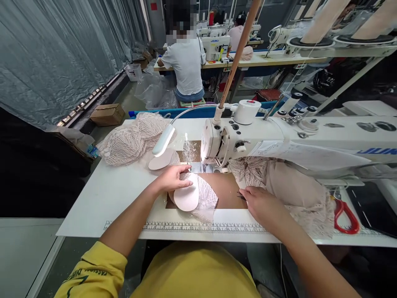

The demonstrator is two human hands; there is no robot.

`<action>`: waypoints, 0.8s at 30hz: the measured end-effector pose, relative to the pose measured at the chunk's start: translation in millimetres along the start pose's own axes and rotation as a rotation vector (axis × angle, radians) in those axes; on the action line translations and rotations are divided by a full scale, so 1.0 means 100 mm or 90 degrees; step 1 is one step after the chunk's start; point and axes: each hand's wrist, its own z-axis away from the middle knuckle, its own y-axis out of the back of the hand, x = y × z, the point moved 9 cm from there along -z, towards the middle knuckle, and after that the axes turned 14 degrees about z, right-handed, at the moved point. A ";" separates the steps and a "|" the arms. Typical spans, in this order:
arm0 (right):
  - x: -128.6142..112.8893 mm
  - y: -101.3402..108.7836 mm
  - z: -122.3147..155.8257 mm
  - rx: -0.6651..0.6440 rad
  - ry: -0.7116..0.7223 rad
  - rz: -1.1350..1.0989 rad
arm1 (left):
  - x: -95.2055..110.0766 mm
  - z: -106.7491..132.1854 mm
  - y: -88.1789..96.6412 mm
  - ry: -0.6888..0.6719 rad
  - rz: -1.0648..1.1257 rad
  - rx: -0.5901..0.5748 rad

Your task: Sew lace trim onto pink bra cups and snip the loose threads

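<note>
My left hand [172, 180] grips a pale oval foam cup pad [187, 196] by its upper edge, thumb across the top, just in front of the sewing machine [214, 142]. White lace [206, 198] lies along the pad's right side, touching it. To the right, my right hand [262, 203] is closed around a small dark pointed tool [241, 195], perhaps thread snips or tweezers; most of it is hidden in my fingers. The tool's tips are over the brown plate [225, 188] on the table, apart from the lace.
Bunched lace [136, 138] and another pad [161, 159] lie at the left under a lamp [164, 140]. Beige fabric [288, 184], red-handled scissors [346, 217] and a dark phone-like slab [375, 207] are at the right. A ruler strip [198, 227] runs along the table's front edge. A person [187, 62] sits beyond.
</note>
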 end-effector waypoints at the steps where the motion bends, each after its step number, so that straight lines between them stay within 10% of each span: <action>1: 0.01 0.00 0.00 0.014 -0.001 0.007 | -0.04 -0.01 -0.01 0.014 0.027 -0.003; 13: 0.15 0.41 0.13 0.222 -0.120 -0.167 | -0.14 0.05 -0.31 0.066 0.352 -0.055; 24: -0.45 0.39 -0.67 -0.043 -0.040 -0.593 | -0.12 0.16 -0.44 0.116 0.394 -0.148</action>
